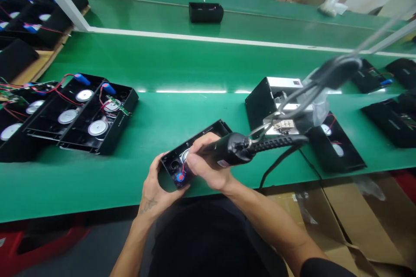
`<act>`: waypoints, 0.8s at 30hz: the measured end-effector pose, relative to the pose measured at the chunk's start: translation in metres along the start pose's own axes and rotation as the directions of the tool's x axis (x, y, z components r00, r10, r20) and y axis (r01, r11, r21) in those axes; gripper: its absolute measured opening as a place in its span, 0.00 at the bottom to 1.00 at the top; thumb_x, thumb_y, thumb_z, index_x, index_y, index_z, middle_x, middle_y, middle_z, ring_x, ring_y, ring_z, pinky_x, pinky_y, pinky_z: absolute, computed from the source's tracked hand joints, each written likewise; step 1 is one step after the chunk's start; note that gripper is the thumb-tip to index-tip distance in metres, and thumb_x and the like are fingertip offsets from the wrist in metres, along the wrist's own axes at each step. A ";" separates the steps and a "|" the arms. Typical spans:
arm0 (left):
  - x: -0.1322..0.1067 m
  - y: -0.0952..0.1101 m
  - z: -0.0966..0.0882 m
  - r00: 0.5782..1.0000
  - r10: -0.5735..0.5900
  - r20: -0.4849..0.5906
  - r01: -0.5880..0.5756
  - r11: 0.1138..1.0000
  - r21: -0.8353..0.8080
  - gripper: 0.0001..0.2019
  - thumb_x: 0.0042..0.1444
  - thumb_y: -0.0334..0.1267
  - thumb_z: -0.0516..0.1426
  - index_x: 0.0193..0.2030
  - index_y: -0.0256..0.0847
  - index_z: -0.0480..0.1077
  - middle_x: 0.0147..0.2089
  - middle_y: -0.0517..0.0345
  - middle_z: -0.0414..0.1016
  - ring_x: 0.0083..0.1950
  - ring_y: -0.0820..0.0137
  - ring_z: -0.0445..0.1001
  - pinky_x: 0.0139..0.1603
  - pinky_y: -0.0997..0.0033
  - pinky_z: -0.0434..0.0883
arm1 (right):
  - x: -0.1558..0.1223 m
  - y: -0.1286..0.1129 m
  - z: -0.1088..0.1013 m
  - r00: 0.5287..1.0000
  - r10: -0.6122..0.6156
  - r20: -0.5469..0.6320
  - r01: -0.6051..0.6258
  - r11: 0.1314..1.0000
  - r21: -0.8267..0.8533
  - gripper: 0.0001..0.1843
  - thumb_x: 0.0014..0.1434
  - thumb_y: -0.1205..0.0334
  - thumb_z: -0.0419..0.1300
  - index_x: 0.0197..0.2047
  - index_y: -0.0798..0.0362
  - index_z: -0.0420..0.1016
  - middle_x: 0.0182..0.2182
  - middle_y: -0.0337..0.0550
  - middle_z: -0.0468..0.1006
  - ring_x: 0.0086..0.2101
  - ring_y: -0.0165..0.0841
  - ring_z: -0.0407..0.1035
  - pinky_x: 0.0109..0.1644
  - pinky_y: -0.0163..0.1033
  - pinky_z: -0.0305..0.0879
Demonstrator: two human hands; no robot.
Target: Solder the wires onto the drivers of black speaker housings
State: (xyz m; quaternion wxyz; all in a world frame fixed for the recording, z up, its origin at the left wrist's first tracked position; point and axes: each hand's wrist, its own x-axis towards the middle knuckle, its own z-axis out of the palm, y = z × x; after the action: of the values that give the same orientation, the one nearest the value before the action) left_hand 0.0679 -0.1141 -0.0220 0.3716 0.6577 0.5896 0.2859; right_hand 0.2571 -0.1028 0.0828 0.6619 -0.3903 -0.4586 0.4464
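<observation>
Right hand (209, 172) clasps black cylindrical power driver (227, 152) above black oblong casing (173, 156), long axis slanting away rightward, left hand (158, 191) gripping near-left end; tip contact unclear.

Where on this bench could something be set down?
Widest bare green bench: between the open black housings at left, the boxy device at right and the white rail beyond; a smaller strip fronts those housings. Crowded: both ends, and around the held housing under the screwdriver.
</observation>
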 end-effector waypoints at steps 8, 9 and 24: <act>0.001 0.000 -0.001 0.999 0.045 -0.005 -0.045 0.999 0.008 0.53 0.39 0.49 0.75 0.72 0.55 0.58 0.65 0.51 0.75 0.64 0.44 0.76 0.66 0.34 0.74 | 0.000 0.001 -0.015 0.997 -0.070 -0.013 0.070 0.996 0.060 0.14 0.59 0.51 0.71 0.37 0.47 0.70 0.24 0.33 0.71 0.24 0.29 0.68 0.29 0.40 0.68; 0.001 -0.001 -0.001 0.999 0.051 -0.009 -0.051 0.999 0.012 0.53 0.39 0.48 0.75 0.72 0.54 0.58 0.64 0.51 0.76 0.64 0.44 0.77 0.66 0.35 0.74 | 0.001 -0.001 -0.016 0.998 -0.056 -0.009 0.057 0.996 0.068 0.14 0.59 0.51 0.71 0.37 0.47 0.71 0.24 0.32 0.71 0.23 0.29 0.68 0.28 0.40 0.68; 0.000 -0.003 0.000 1.000 0.026 -0.008 -0.026 0.999 0.035 0.54 0.39 0.49 0.76 0.72 0.56 0.57 0.65 0.49 0.75 0.65 0.43 0.76 0.66 0.33 0.74 | 0.006 -0.004 0.002 0.990 0.141 0.026 -0.142 0.987 0.073 0.14 0.53 0.57 0.74 0.31 0.49 0.73 0.21 0.31 0.70 0.23 0.28 0.67 0.31 0.39 0.72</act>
State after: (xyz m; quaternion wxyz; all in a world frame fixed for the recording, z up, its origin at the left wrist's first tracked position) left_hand 0.0661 -0.1137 -0.0246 0.3539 0.6705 0.5875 0.2830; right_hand 0.2571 -0.0978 0.0882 0.6377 -0.3922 -0.4198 0.5131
